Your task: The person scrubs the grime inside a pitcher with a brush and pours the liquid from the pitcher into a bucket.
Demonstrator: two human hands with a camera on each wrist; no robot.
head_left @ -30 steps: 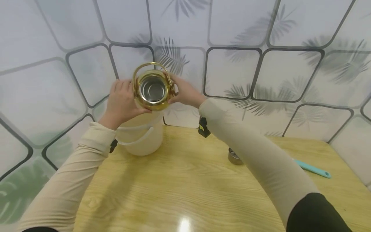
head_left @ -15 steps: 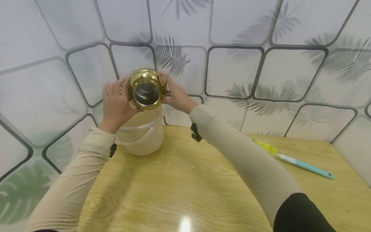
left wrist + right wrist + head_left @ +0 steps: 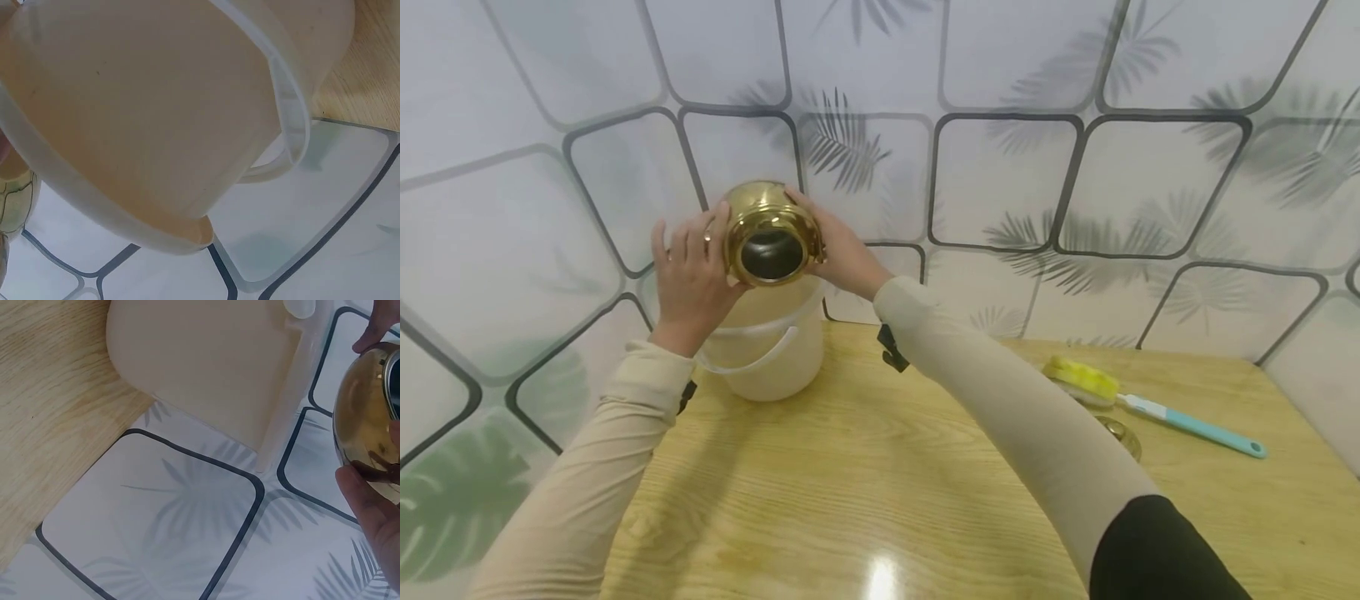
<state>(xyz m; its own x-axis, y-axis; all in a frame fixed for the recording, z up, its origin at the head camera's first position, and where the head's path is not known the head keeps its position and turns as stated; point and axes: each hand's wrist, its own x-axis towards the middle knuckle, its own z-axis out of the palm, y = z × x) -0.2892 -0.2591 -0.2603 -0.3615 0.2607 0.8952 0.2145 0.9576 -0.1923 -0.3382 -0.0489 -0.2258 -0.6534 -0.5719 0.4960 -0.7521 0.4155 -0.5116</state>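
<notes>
Above the white plastic bucket (image 3: 775, 358), both hands hold a shiny gold teapot (image 3: 767, 212), tilted so its dark round mouth faces toward me and down. My left hand (image 3: 692, 271) grips its left side, the thumb under the mouth. On the other side my right hand (image 3: 842, 246) holds the body; in the right wrist view its thumb and fingers lie against the gold surface (image 3: 359, 406). The left wrist view is mostly filled by the bucket's inner wall (image 3: 156, 106), with a bit of the teapot (image 3: 15, 203) at the left edge.
A brush with a yellow sponge head (image 3: 1082, 379) and teal handle (image 3: 1213, 435) lies on the right of the wooden table (image 3: 850, 475). Beside it a gold lid (image 3: 1123, 435) is partly hidden by the right sleeve. Patterned wall covering (image 3: 1000, 183) stands behind the table.
The teapot has tipped further so its mouth turns downward, and it has shifted slightly left with both hands. Its arched handle is out of sight; the right arm's shift uncovers the brush head and lid.
</notes>
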